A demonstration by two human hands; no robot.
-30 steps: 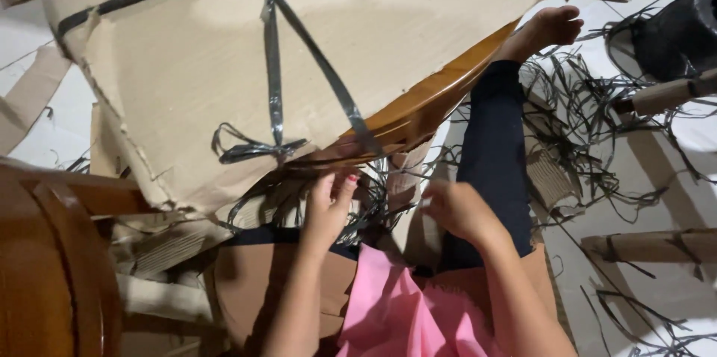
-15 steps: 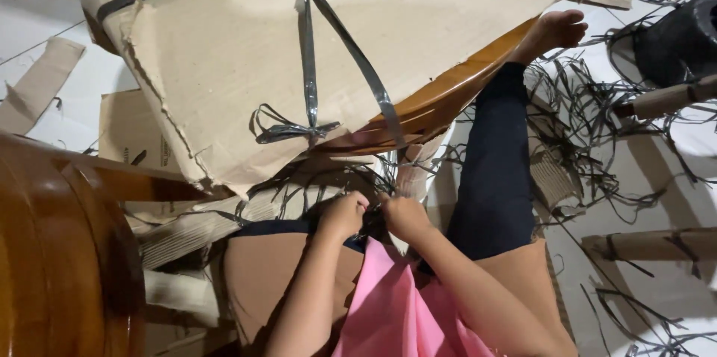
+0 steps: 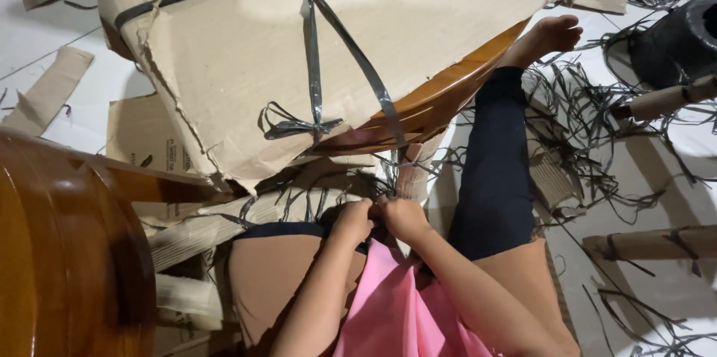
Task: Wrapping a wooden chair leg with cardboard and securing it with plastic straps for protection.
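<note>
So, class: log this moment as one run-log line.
left hand: fist on grey plastic strapping | right hand: same, touching left | above: torn brown cardboard wrapping

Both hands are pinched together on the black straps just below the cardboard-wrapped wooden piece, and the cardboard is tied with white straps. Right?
Not quite: the head view shows the straps across the cardboard are dark grey-black, not white. The rest holds: left hand and right hand meet at the black strap tangle below it.
</note>
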